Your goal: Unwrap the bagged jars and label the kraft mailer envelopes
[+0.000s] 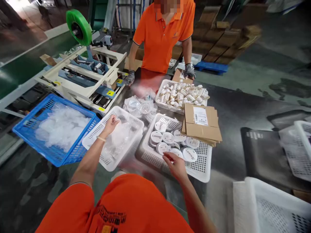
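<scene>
Over a white basket point(87, 141) of clear plastic bags point(119, 139), my left hand point(111, 124) is closed, its fingertips pinching what looks like a thin clear bag. My right hand point(175, 164) reaches the near side of another white basket point(206, 168), beside round white jars point(162, 148) with printed lids. Its thumb and fingers are apart, and nothing shows between them. Flat brown cartons point(201, 129) with a white label rest across that basket's right corner. Behind it, a third white basket point(159, 101) is full of small bottles point(182, 94).
A blue crate point(58, 160) of white filmy material stands left, below a taping machine point(89, 77) with a green roll point(79, 27). Bagged items point(139, 106) lie mid-table. Opposite stands a person point(162, 38) in orange with gloved hands. White baskets point(255, 194) stand right.
</scene>
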`<state>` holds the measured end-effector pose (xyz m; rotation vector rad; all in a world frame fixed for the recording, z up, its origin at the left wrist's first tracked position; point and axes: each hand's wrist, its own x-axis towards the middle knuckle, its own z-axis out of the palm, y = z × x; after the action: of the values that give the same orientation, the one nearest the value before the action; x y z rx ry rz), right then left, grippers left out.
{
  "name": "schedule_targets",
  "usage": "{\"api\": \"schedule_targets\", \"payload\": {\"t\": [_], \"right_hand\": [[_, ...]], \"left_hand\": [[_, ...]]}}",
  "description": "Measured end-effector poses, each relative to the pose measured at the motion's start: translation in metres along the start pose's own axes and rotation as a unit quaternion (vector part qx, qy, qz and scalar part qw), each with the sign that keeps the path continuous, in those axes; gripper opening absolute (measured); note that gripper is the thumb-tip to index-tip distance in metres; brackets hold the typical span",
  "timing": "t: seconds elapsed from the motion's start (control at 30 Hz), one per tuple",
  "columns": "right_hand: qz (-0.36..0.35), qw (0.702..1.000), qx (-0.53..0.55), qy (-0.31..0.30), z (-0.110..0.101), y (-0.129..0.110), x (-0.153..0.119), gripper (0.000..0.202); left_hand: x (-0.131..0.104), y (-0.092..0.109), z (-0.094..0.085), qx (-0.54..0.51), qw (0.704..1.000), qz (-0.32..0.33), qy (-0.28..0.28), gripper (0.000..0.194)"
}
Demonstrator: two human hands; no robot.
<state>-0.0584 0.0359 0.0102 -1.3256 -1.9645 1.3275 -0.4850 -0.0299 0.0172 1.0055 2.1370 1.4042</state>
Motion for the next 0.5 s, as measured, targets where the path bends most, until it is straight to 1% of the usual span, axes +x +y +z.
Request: {"api": "schedule_targets", "payload": {"t": [0.03, 0.07, 0.1, 0.13, 0.17, 0.2, 0.23, 0.27, 0.3, 0.33, 0.37, 0.4, 0.43, 0.5], "right_hand": [[0.004, 0.999, 0.048, -0.023, 0.014, -0.013, 0.006, 0.035], [0.004, 0.995, 0.090, -0.043, 0.030, -0.028, 0.014, 0.036], [0.002, 0.990, 0.130, -0.055, 0.049, -0.043, 0.022, 0.041], [-0.004, 0.985, 0.162, -0.063, 0.069, -0.057, 0.030, 0.055], [-0.015, 0.982, 0.179, -0.063, 0.089, -0.070, 0.039, 0.075], [-0.014, 0.980, 0.187, -0.071, 0.107, -0.080, 0.047, 0.086], [0.000, 0.980, 0.186, -0.076, 0.123, -0.087, 0.056, 0.082], [0.016, 0.980, 0.180, -0.081, 0.134, -0.090, 0.063, 0.068], [0.032, 0.981, 0.175, -0.083, 0.140, -0.090, 0.070, 0.049], [0.045, 0.981, 0.173, -0.077, 0.141, -0.087, 0.076, 0.034], [0.054, 0.981, 0.177, -0.063, 0.137, -0.081, 0.080, 0.027], [0.062, 0.979, 0.191, -0.042, 0.129, -0.075, 0.084, 0.027], [0.072, 0.974, 0.215, -0.017, 0.118, -0.069, 0.087, 0.029], [0.101, 0.955, 0.279, 0.021, 0.092, -0.058, 0.088, 0.034]], "left_hand": [[-0.005, 0.006, 0.001, -0.010, 1.000, 0.017, -0.001, 0.033], [-0.011, 0.013, 0.004, -0.016, 0.999, 0.030, 0.004, 0.033], [-0.019, 0.019, 0.011, -0.014, 0.999, 0.040, 0.011, 0.033], [-0.027, 0.026, 0.019, -0.011, 0.999, 0.048, 0.015, 0.032], [-0.035, 0.032, 0.028, -0.004, 0.998, 0.054, 0.016, 0.030], [-0.042, 0.036, 0.037, 0.006, 0.998, 0.059, 0.015, 0.029], [-0.047, 0.039, 0.044, 0.019, 0.998, 0.066, 0.009, 0.028], [-0.051, 0.040, 0.048, 0.034, 0.996, 0.079, -0.004, 0.026], [-0.053, 0.039, 0.049, 0.053, 0.993, 0.098, -0.027, 0.025], [-0.053, 0.035, 0.047, 0.077, 0.988, 0.120, -0.056, 0.022], [-0.052, 0.030, 0.042, 0.108, 0.981, 0.136, -0.086, 0.018], [-0.051, 0.023, 0.035, 0.142, 0.973, 0.142, -0.110, 0.015], [-0.050, 0.015, 0.026, 0.175, 0.967, 0.138, -0.122, 0.013], [-0.050, 0.000, 0.009, 0.224, 0.963, 0.105, -0.108, 0.011]]}}
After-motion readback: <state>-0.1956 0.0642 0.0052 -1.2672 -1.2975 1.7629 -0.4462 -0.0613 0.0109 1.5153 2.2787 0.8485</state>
